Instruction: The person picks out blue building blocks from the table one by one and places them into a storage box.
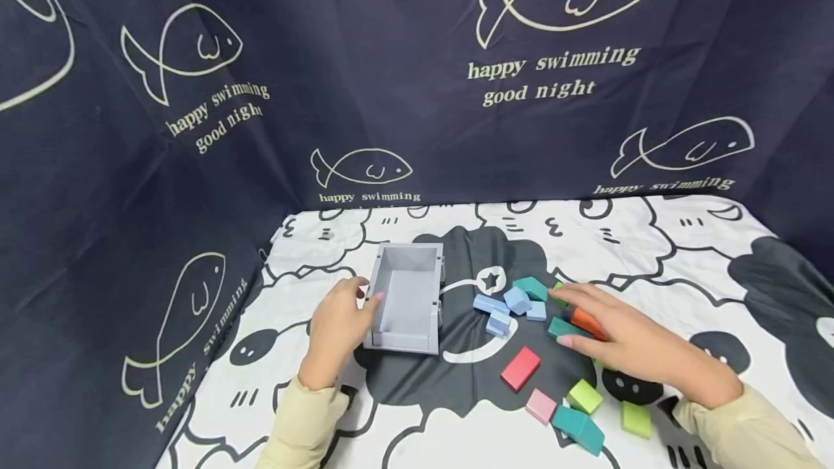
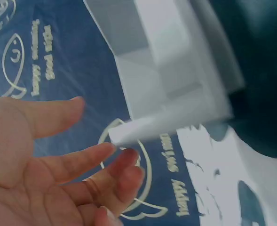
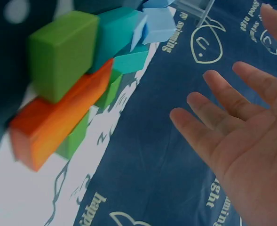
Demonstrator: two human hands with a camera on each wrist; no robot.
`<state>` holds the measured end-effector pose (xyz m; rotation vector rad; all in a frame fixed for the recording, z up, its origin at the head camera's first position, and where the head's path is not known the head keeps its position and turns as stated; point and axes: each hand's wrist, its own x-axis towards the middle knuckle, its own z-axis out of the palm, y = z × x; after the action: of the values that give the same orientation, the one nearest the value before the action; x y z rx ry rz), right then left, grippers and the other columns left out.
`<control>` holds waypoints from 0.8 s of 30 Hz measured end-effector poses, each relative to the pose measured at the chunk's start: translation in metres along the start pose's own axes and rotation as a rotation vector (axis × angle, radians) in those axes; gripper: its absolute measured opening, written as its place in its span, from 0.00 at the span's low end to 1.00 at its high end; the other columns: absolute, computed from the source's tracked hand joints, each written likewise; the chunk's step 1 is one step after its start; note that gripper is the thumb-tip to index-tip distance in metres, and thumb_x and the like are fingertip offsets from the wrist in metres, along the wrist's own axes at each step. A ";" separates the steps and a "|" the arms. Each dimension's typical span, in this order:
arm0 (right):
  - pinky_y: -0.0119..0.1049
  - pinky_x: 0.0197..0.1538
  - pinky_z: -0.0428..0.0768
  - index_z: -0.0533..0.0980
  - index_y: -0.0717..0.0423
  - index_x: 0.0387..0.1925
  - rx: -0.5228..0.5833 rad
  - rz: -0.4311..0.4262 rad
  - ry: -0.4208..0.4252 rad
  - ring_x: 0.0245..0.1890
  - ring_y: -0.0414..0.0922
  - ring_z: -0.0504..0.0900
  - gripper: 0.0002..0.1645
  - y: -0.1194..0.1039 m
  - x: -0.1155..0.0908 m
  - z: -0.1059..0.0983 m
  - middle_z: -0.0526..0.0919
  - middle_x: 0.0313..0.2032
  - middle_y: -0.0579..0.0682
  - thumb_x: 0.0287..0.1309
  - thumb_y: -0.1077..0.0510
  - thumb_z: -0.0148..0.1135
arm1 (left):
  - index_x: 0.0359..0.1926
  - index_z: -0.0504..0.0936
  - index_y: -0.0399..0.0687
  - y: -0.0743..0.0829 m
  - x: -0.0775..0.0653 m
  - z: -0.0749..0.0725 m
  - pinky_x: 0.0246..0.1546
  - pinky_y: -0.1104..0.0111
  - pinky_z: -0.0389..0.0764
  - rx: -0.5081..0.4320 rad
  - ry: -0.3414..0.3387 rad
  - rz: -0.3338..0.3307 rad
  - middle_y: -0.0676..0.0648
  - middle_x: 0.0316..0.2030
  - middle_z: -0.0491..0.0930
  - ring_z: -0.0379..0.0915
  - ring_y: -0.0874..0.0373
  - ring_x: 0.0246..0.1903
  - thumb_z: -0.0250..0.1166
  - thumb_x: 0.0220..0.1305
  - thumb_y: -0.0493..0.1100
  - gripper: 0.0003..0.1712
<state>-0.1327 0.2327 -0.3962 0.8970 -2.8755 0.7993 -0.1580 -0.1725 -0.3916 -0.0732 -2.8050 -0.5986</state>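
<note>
My left hand point(image 1: 340, 324) is at the left side of a grey plastic bin point(image 1: 402, 341), and nothing is in its grasp. In the left wrist view its thumb stands apart from loosely bent fingers point(image 2: 77, 162), close to the bin's edge; whether they touch cannot be told. Over the toy blocks on the right hovers my right hand point(image 1: 619, 331), fingers spread and holding nothing. Partly hidden under it are an orange block point(image 1: 588, 323), a teal block point(image 1: 565, 328) and a green block point(image 3: 65, 54). The right wrist view shows an open palm point(image 3: 246, 146).
Light blue blocks point(image 1: 517, 300) cluster between bin and right hand, beside a teal block point(image 1: 531, 288). Nearer lie a red block point(image 1: 520, 368), a pink block point(image 1: 541, 406), lime blocks point(image 1: 635, 420) and another teal block point(image 1: 578, 428). A dark printed curtain point(image 1: 404, 93) hangs behind.
</note>
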 end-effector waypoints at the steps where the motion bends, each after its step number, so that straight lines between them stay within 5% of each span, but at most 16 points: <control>1: 0.62 0.54 0.67 0.65 0.52 0.64 -0.002 -0.002 0.003 0.61 0.54 0.62 0.39 -0.001 0.002 -0.001 0.66 0.63 0.57 0.56 0.38 0.62 | 0.49 0.81 0.40 -0.003 0.000 0.001 0.31 0.55 0.77 -0.014 -0.012 -0.020 0.43 0.36 0.82 0.76 0.51 0.32 0.65 0.59 0.54 0.25; 9: 0.59 0.55 0.70 0.66 0.51 0.64 -0.011 -0.018 0.009 0.61 0.49 0.64 0.38 -0.007 0.021 -0.006 0.69 0.61 0.53 0.55 0.42 0.64 | 0.49 0.81 0.40 -0.022 -0.007 0.011 0.27 0.63 0.73 -0.273 -0.143 -0.158 0.44 0.33 0.82 0.74 0.56 0.26 0.60 0.64 0.51 0.21; 14: 0.57 0.54 0.71 0.66 0.52 0.64 0.003 -0.051 0.028 0.59 0.48 0.65 0.37 -0.008 0.032 -0.010 0.69 0.61 0.52 0.54 0.50 0.68 | 0.48 0.81 0.36 -0.028 -0.006 0.015 0.27 0.63 0.79 -0.427 -0.153 -0.192 0.41 0.31 0.82 0.79 0.53 0.25 0.61 0.64 0.47 0.19; 21: 0.45 0.40 0.78 0.70 0.51 0.61 0.017 -0.107 0.049 0.46 0.38 0.72 0.33 -0.014 0.053 -0.006 0.71 0.57 0.47 0.53 0.52 0.69 | 0.44 0.82 0.34 -0.029 -0.008 0.021 0.26 0.65 0.77 -0.482 -0.130 -0.163 0.42 0.26 0.81 0.78 0.56 0.22 0.64 0.60 0.41 0.15; 24: 0.48 0.45 0.76 0.71 0.55 0.59 0.030 -0.142 0.033 0.49 0.41 0.72 0.31 -0.015 0.062 -0.001 0.73 0.56 0.49 0.53 0.54 0.68 | 0.43 0.82 0.35 -0.027 -0.010 0.022 0.26 0.67 0.76 -0.486 -0.124 -0.156 0.43 0.25 0.81 0.77 0.57 0.21 0.65 0.60 0.40 0.14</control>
<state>-0.1758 0.1899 -0.3777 1.0665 -2.7409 0.8368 -0.1566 -0.1878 -0.4246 0.0157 -2.7294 -1.3443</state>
